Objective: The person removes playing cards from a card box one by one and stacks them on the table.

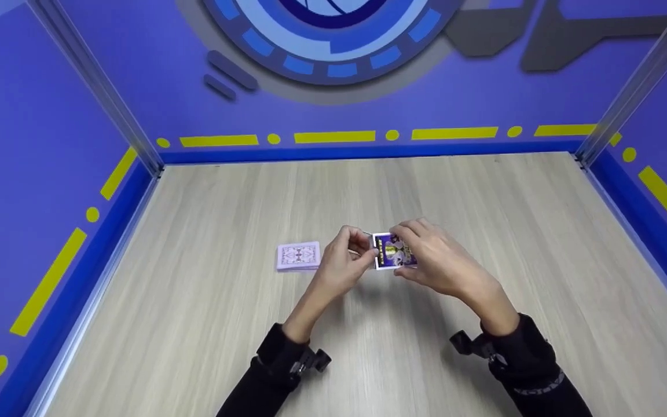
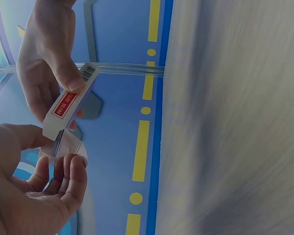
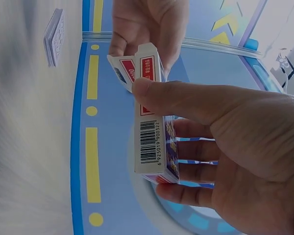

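Small rectangular card box of white and purple cardboard (image 1: 391, 255), held raised above the pale wood-grain tabletop (image 1: 194, 324), printed face upward. Right hand (image 1: 440, 258) grips it by its two long narrow sides: thumb on the white side bearing a red label and a black-and-white barcode (image 3: 148, 142), fingers along the opposite side. Left hand (image 1: 340, 263) at the box's open end, thumb against the edge, curled fingers around the far side, pinching there; a white cardboard end flap with a red patch (image 3: 125, 65) juts out beside these fingers. Thin dark edges show in the opening, too small to make out.

Squared stack of pale lilac playing cards with an ornate patterned back (image 1: 299, 255) lies on the tabletop, just left of the left hand. Black sleeves (image 1: 258, 388) on both forearms. Blue-violet wall panel with yellow dashes and dots (image 1: 362, 116) behind.
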### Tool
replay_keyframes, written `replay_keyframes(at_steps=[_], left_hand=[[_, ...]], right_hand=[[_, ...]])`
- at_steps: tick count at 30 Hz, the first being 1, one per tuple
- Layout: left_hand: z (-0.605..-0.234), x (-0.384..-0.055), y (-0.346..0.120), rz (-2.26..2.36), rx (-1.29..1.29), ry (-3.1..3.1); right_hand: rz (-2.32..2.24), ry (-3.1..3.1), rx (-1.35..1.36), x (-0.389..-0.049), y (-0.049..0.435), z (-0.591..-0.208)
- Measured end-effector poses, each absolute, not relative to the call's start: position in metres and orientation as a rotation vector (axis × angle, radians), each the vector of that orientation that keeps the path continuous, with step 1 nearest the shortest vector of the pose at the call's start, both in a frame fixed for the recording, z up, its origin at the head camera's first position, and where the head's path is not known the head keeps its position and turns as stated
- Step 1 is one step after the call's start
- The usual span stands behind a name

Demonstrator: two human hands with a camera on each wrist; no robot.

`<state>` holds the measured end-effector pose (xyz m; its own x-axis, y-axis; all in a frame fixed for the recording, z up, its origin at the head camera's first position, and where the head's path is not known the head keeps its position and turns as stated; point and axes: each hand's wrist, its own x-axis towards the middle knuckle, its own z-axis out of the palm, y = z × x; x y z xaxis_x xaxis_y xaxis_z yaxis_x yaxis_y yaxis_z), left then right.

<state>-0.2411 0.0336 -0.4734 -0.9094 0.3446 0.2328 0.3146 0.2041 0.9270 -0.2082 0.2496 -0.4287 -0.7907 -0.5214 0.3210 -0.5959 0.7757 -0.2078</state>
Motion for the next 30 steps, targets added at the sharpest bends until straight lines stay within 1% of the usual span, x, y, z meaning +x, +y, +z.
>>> replay_keyframes(at_steps=[7,15,19,25,30], left_hand=[[-0.477,-0.242,0.031,1.833,0.599,2.412],[-0.468,-0.242,0.029,1.88,0.477,2.359],[-0.464,-0.244,0.025,1.843,0.519,2.412],[-0.459,-0.245,0.016,1.692,0.675,2.56],[-0.451,-0.243,0.01,1.51,0.709,2.599]], right_hand=[[0.448,-2.734,0.894,-0.208,0.249,-0.43],[0.457,-2.735,0.87,-0.211,0.252,-0.432],[0.487,-2.737,0.858,-0.213,0.255,-0.433],[0.517,-2.724,0.853,-0.216,0.259,-0.434],[0.519,-2.724,0.856,-0.216,0.26,-0.434]])
